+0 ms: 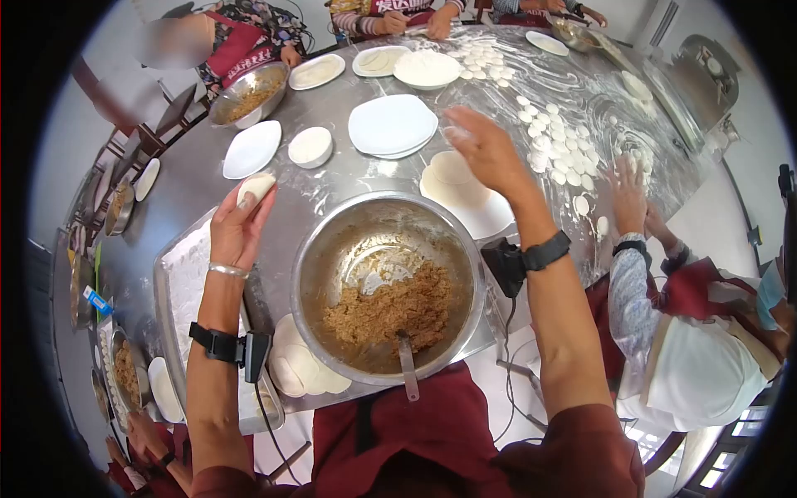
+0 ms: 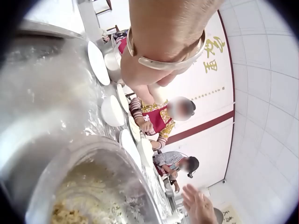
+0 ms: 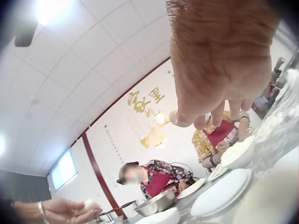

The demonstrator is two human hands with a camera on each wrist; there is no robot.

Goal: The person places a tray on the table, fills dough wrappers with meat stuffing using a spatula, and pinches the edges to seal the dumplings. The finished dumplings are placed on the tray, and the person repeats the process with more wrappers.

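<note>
My left hand (image 1: pixel 235 231) pinches a pale folded dumpling (image 1: pixel 256 187) between thumb and fingers, held left of the big bowl. Most of that dumpling is hidden by the wrist in the left wrist view, while the right wrist view shows the dumpling (image 3: pixel 91 204) from the side. With fingers extended and nothing in them, my right hand (image 1: pixel 490 153) hovers by round dough wrappers (image 1: pixel 438 187) on a pale plate (image 1: pixel 477 217). Between my arms stands a large metal bowl (image 1: pixel 304 257) of brown minced filling (image 1: pixel 390 311), a spoon (image 1: pixel 407 369) leaning on its near rim.
A floured metal tray (image 1: pixel 178 282) lies to the left, with more wrappers (image 1: pixel 303 365) beside the bowl. White plates (image 1: pixel 390 124) and a small white bowl (image 1: pixel 310 148) stand ahead. Dough pieces (image 1: pixel 560 149) cover the right side, near another person's hand (image 1: pixel 628 195).
</note>
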